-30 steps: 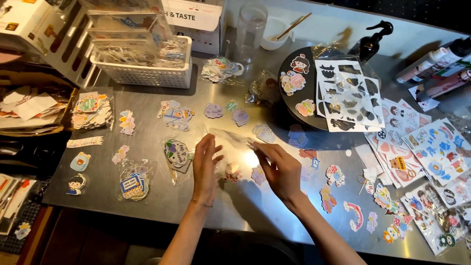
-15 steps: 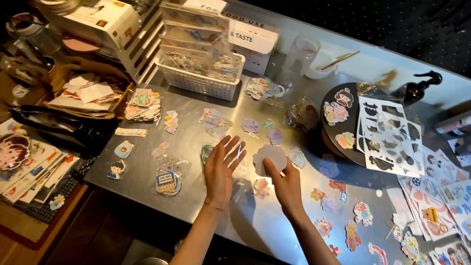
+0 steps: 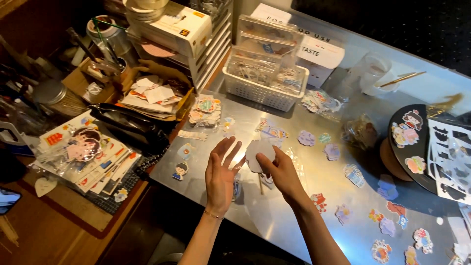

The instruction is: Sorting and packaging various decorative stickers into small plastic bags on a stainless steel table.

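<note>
The right hand is pinching a pale die-cut sticker by its edge above the steel table, keeping its face visible, while the left hand is hovering beside it, spread and empty, among scattered stickers

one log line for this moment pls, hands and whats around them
right hand: pinching pale sticker cutout | left hand: open, empty, fingers spread beside it | under: metal table | near: loose stickers, white basket
</note>
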